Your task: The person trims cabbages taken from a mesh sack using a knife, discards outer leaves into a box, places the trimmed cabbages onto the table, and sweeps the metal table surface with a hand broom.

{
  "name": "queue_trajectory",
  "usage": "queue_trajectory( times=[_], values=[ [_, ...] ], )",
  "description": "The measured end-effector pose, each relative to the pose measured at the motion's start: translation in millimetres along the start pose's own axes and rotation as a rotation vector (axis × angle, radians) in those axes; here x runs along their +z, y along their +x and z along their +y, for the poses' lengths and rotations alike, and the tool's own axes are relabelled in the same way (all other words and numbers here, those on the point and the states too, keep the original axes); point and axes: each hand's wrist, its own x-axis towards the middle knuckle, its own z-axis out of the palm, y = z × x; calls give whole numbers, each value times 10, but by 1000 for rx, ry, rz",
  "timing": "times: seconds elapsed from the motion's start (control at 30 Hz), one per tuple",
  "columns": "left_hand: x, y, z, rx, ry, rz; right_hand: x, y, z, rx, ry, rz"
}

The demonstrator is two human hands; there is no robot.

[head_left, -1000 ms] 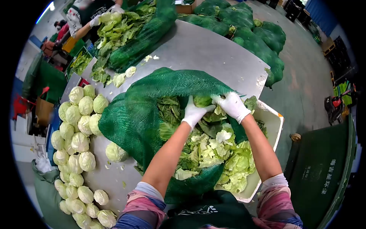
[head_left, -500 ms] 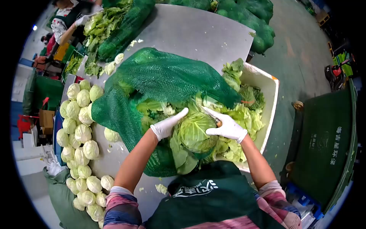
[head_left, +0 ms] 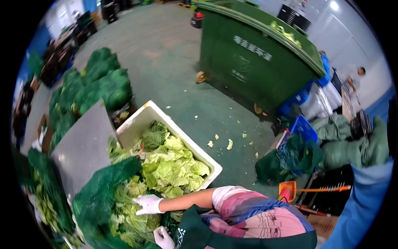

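Observation:
My right hand [head_left: 148, 204], in a white glove, lies over loose cabbage leaves [head_left: 128, 216] with its fingers spread. The leaves sit in the mouth of a green mesh bag [head_left: 97, 207]. Lower down, by my apron, my left hand [head_left: 163, 238] is also gloved. Its fingers look curled, and whatever they hold is hidden. Just beyond my right hand, a white foam box [head_left: 198, 145] contains pale green leaves [head_left: 178, 164]. No whole trimmed head shows in my hands.
A metal table [head_left: 81, 149] reaches away at the left, with full mesh bags [head_left: 99, 87] behind it. A large green wheeled bin [head_left: 248, 58] stands across the floor. Leaf scraps [head_left: 229, 144] lie there. At right are a blue crate [head_left: 304, 129], an orange dustpan [head_left: 287, 191] and a distant person [head_left: 348, 79].
The view has swung right, toward the foam box and bin. The cabbage head held between both hands is out of sight. My right hand now lies on leaves; my left is low by the apron.

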Motion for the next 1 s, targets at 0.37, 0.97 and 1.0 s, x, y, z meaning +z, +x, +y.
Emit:
queue_trajectory(
  times=[0.37,0.97,1.0],
  values=[
    [30,385,-314,156,5,342,-419,-252,-233,-400,-430,-277],
    [208,660,112,109,210,537,-1177,550,367,127,-299,192],
    [131,699,25,91,87,442,-1228,449,403,191,-531,127]
  ],
)
